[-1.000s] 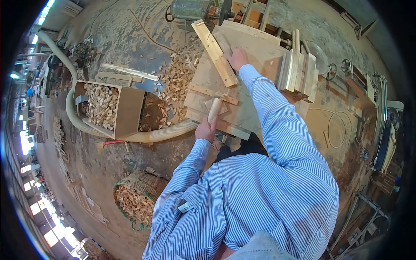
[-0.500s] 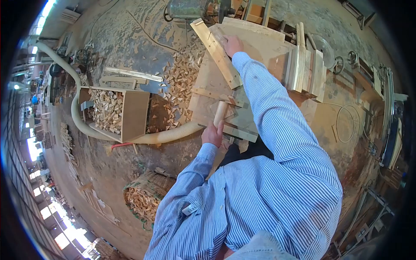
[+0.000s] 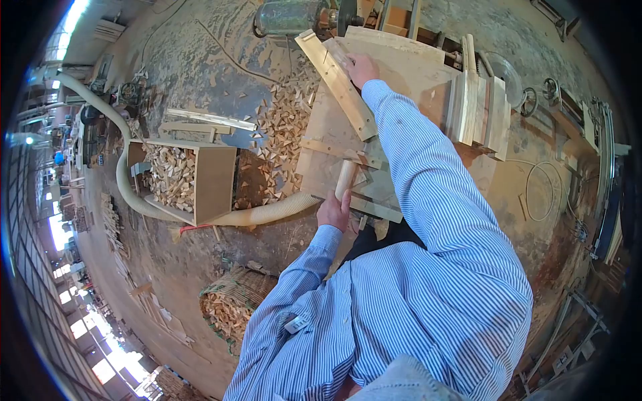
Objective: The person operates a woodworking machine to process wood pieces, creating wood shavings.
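My left hand (image 3: pixel 333 211) is wrapped round the near end of a pale round wooden stick (image 3: pixel 346 178), which lies over the near edge of the worktable (image 3: pixel 328 119). Farther out, my right hand (image 3: pixel 363 71) has its fingers curled on a short flat wooden piece (image 3: pixel 336 49) at the table's far left. Beside that piece, a long pale board (image 3: pixel 338 85) with holes lies slantwise across the table. A narrow wooden strip (image 3: pixel 340 152) crosses near the far end of the stick. My right fingertips are partly hidden.
Left of the table, wedge-shaped offcuts (image 3: pixel 284 127) cover the floor. A wooden box (image 3: pixel 215 184) full of offcuts stands by a ribbed hose (image 3: pixel 274 212). Nearer is a wicker basket (image 3: pixel 244 287) of scraps. Stacked boards (image 3: pixel 473 110) are at the right; a motor (image 3: pixel 287 17) sits beyond.
The whole view has shifted slightly, so the scene sits a little farther right. Both hands keep nearly the same places on the table.
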